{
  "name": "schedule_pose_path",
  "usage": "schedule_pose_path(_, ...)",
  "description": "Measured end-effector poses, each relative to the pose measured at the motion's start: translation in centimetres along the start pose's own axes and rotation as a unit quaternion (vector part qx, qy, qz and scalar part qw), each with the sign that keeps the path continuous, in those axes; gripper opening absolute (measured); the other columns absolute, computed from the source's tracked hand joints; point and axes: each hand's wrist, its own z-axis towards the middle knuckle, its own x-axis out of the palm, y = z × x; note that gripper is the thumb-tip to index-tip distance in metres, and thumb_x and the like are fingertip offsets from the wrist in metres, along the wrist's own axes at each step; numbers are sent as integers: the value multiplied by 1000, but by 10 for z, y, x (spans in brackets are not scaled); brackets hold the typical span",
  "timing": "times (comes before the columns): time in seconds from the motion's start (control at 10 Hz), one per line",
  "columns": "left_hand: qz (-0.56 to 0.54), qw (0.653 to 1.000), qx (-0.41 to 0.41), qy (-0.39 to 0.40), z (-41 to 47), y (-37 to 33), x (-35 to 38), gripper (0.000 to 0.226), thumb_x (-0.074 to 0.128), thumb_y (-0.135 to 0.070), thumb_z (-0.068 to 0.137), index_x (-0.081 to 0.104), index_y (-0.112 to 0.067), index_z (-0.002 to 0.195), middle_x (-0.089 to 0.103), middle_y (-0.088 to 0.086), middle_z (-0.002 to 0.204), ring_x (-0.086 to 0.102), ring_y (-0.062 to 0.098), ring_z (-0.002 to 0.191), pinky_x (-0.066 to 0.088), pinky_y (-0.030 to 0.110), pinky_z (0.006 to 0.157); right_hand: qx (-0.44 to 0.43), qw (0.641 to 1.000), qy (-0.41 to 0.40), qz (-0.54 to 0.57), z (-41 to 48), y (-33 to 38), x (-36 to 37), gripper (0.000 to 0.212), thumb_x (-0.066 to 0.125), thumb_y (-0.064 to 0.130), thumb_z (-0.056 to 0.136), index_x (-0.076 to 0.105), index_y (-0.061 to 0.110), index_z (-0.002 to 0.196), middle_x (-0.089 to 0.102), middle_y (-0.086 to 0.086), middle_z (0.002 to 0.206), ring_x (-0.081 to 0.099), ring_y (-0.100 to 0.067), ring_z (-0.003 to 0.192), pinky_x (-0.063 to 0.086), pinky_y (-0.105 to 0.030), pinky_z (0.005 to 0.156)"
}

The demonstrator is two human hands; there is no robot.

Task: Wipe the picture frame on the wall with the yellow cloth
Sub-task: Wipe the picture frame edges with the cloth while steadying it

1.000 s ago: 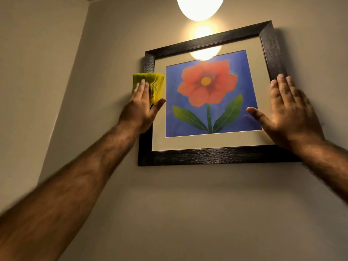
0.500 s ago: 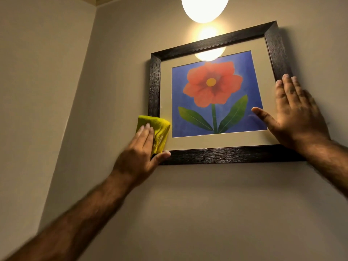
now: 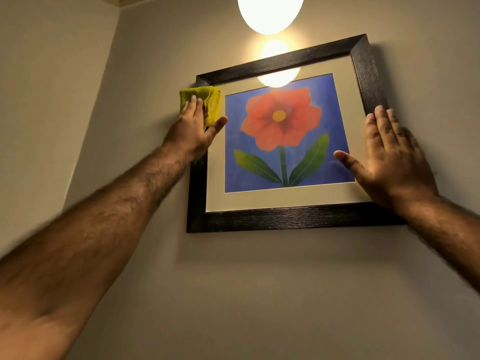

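Observation:
A dark wooden picture frame [image 3: 285, 219] hangs on the beige wall, holding a red flower print on blue with a cream mat. My left hand [image 3: 193, 131] presses a folded yellow cloth [image 3: 207, 100] flat against the upper part of the frame's left side, near the top left corner. My right hand [image 3: 389, 157] lies flat with fingers spread on the frame's right side, thumb resting on the glass over the print. The cloth and my left hand hide that stretch of the left rail.
A bright round lamp [image 3: 270, 11] hangs above the frame, and its glare reflects on the glass [image 3: 278, 76]. A wall corner [image 3: 114, 55] runs down to the left of the frame. Bare wall lies below.
My left hand has slid the cloth from the frame's lower left corner up the left side to near the top. The right hand has stayed in place.

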Motion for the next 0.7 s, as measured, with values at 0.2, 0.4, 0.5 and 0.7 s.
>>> schedule_pose_path(0.2, -24, 999, 25, -29, -70, 10, 22, 99, 21, -77, 90, 12, -7, 160, 10, 12, 170, 11, 28, 157, 17, 39, 124, 0, 1000, -6, 0, -1, 1, 1, 103, 24, 78, 91, 10, 7, 164, 5, -11, 174, 7, -25, 162, 13, -45, 130)
schedule_pose_path(0.4, -35, 999, 32, -8, -162, 12, 32, 100, 15, -79, 90, 13, -7, 160, 7, 10, 170, 10, 26, 157, 16, 35, 124, 3, 1000, 3, -3, -2, 3, -2, 103, 23, 78, 91, 10, 7, 164, 5, -10, 175, 6, -25, 162, 13, -45, 130)
schedule_pose_path(0.5, -38, 999, 36, 14, -209, 15, 32, 98, 17, -79, 91, 12, -11, 161, 7, 7, 170, 11, 25, 157, 18, 36, 123, 5, 1000, 5, -1, -1, 3, -3, 103, 23, 78, 91, 10, 7, 164, 5, -11, 174, 7, -25, 162, 13, -46, 130)
schedule_pose_path(0.7, -23, 998, 53, 37, -216, 16, 24, 100, 18, -80, 90, 12, -10, 161, 7, 7, 169, 11, 24, 157, 19, 37, 123, 6, 1000, 5, -3, -1, 2, -3, 103, 23, 79, 91, 10, 7, 164, 5, -10, 175, 7, -25, 162, 13, -46, 130)
